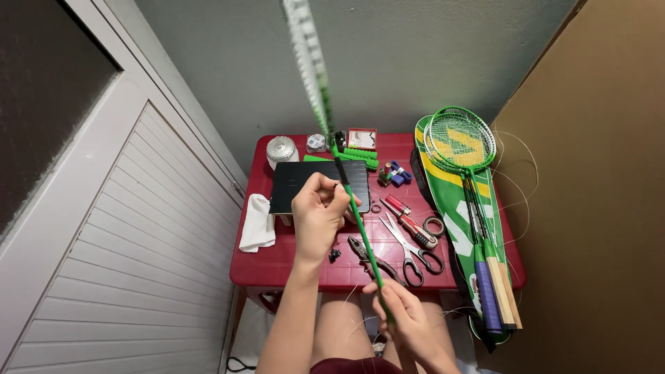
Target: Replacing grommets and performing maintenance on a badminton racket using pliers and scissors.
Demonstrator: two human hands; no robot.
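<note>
A green badminton racket shaft (360,223) runs from near my lap up toward the camera, its frame (308,55) blurred at the top. My left hand (317,211) pinches the shaft near its black collar, above the red table (305,266). My right hand (405,320) grips the lower end of the shaft over my knees. Thin loose string trails near that hand.
On the table lie a black board (298,183), pliers (364,253), scissors (412,253), a red screwdriver (409,218), tape rolls (434,225), a white cloth (258,223) and green grips (360,156). Two more rackets (471,180) rest on a green cover at the right. A louvred door stands left.
</note>
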